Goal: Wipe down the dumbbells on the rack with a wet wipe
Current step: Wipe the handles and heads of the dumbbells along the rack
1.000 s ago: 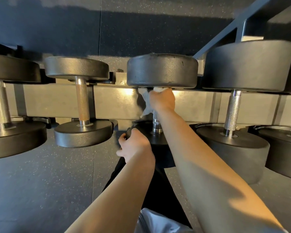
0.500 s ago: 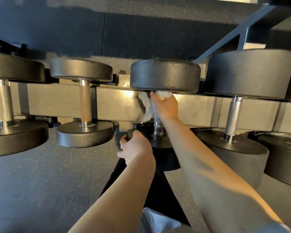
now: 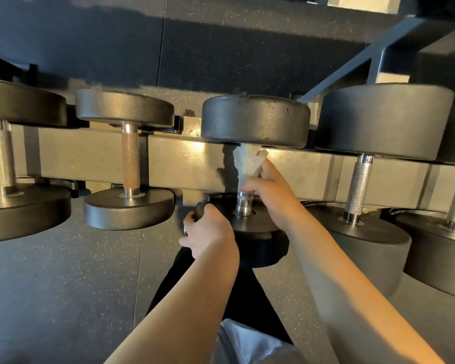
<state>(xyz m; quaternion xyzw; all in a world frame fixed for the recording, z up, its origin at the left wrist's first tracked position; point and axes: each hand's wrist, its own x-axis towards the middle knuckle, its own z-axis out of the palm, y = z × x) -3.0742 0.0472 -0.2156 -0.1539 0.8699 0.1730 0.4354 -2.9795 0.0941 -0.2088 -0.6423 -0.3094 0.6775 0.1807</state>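
Dark speckled rubber gym flooring fills the background behind a grey metal dumbbell rack, whose flat rail runs across the view from left to right. Black round-headed dumbbells with knurled steel handles sit side by side on it, each with its long axis crossing the rail, one head on the far side and one on the near side.

The middle black dumbbell points straight away from the person, its far head above the rail in the picture and its near head below. A crumpled white wet wipe is wrapped around the upper part of its steel handle, just under the far head. The right hand has its grip closed on the wipe, fingers and thumb curled round it and the handle, so the wipe lies inside and just beyond the fingertips. The left hand grips the rim of the near head, fingers curled over its left edge.

A smaller black dumbbell lies to the left, and a larger black dumbbell to the right, both apart from the hands.
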